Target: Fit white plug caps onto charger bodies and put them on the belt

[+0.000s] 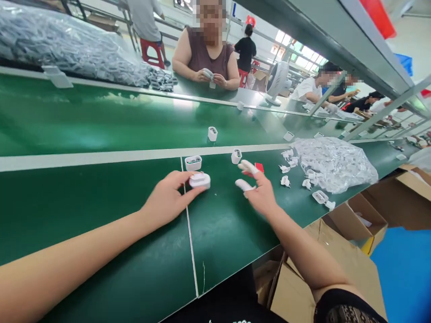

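My left hand (168, 197) pinches a white oval plastic charger piece (200, 181) between thumb and fingers, just above the green work surface. Right behind it stands an open white charger housing (193, 163) with electronics showing inside. My right hand (261, 190) holds nothing; its thumb and fingers are apart, with white covers on the tips. Near those fingertips is another open white housing (236, 156), and a small red piece (259, 167) lies behind the fingers. A third housing (212, 133) stands farther back, on the green belt.
On the right lie loose white plug pieces (285, 181), a clear bag (336, 163) full of white parts and a white shell (319, 196). Cardboard boxes (346, 260) stand below the table edge. Across the belt, a person (212, 58) handles white parts beside a large bag (74, 49).
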Tool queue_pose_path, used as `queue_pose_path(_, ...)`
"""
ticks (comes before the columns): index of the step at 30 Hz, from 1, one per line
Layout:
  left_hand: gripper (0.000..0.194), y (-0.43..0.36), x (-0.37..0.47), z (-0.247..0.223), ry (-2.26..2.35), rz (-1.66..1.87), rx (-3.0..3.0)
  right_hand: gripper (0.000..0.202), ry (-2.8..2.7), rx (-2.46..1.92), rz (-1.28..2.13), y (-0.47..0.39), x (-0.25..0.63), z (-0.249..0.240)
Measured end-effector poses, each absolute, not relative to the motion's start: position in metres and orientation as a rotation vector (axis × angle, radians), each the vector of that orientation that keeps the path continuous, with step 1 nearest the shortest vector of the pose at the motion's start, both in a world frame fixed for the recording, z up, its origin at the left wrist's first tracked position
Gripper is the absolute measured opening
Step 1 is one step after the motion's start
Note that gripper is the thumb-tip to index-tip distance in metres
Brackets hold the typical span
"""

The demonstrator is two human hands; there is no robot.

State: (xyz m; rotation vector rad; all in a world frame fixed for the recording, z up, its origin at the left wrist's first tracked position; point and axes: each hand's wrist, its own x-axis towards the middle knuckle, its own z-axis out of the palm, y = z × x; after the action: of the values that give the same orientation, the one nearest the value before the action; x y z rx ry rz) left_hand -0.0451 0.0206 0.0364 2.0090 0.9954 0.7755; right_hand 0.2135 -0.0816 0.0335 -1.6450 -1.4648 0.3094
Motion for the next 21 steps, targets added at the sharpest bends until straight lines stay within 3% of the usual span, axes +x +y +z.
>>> queue_pose_path(2, 0.048, 0.040, -0.059, 0.043, 1.174, 0.912, 2.033, 0.045, -1.361, -1.846, 0.011, -0.096, 0.257, 0.034)
queue_pose_path(4, 0.054, 0.069, -0.070, 0.048, 1.370, 0.988, 2.071, 0.045, -1.288, -2.118, -0.229, -0.112, 0.299, 0.030)
queue_pose_path(8, 0.098, 0.135, -0.083, 0.049, 1.529, 1.022, 2.127, 0.041, -1.085, -2.453, -0.218, -0.135, 0.346, 0.013)
queue_pose_path(11, 0.114, 0.171, -0.088, 0.043, 1.604, 0.981, 2.056, 0.031, -1.098, -2.423, -0.201, -0.139, 0.349, 0.001)
queue_pose_path(16, 0.111, 0.189, -0.080, 0.038, 1.776, 0.867, 1.941, 0.034, -1.096, -2.350, -0.270, -0.139, 0.341, -0.003)
queue_pose_path(19, 0.108, 0.163, -0.061, 0.062, 1.840, 1.268, 1.905, 0.034, -1.067, -2.321, -0.318, -0.140, 0.335, 0.000)
queue_pose_path(21, 0.089, 0.131, -0.055, 0.088, 1.537, 1.502, 2.129, 0.034, -1.036, -2.310, -0.345, -0.141, 0.333, 0.001)
